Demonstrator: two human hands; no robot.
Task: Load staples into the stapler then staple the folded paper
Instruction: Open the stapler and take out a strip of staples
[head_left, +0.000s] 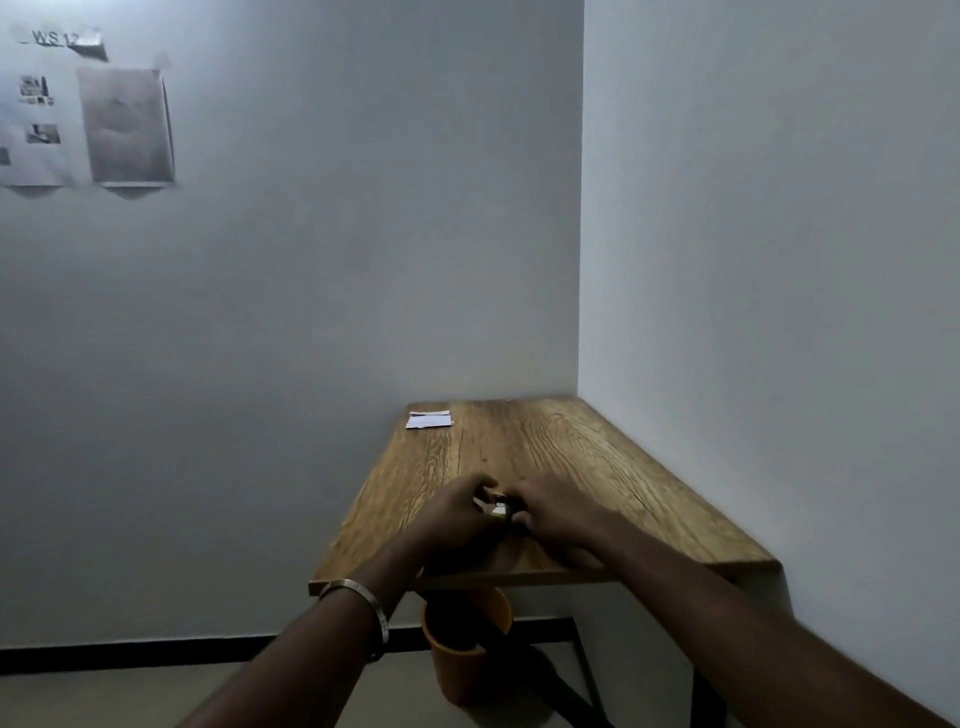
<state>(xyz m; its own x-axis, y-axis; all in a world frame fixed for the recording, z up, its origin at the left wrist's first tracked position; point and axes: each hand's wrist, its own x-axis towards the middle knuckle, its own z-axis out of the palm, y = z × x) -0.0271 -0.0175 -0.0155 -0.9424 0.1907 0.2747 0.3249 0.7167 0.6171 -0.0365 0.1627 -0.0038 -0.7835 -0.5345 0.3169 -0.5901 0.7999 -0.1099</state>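
Observation:
Both my hands meet over the middle of the wooden table (571, 447). My left hand (457, 514) and my right hand (556, 509) are closed around a small stapler (496, 504), of which only a metallic and dark part shows between the fingers. Whether staples are in it is hidden. The folded white paper (429, 419) lies flat at the table's far left corner, well away from both hands.
The table stands in a corner, with white walls behind and to the right. An orange bin (462, 660) sits on the floor under the near edge, beside the black table frame (582, 654). Papers (127, 130) hang on the left wall. A metal bangle (358, 608) is on my left wrist.

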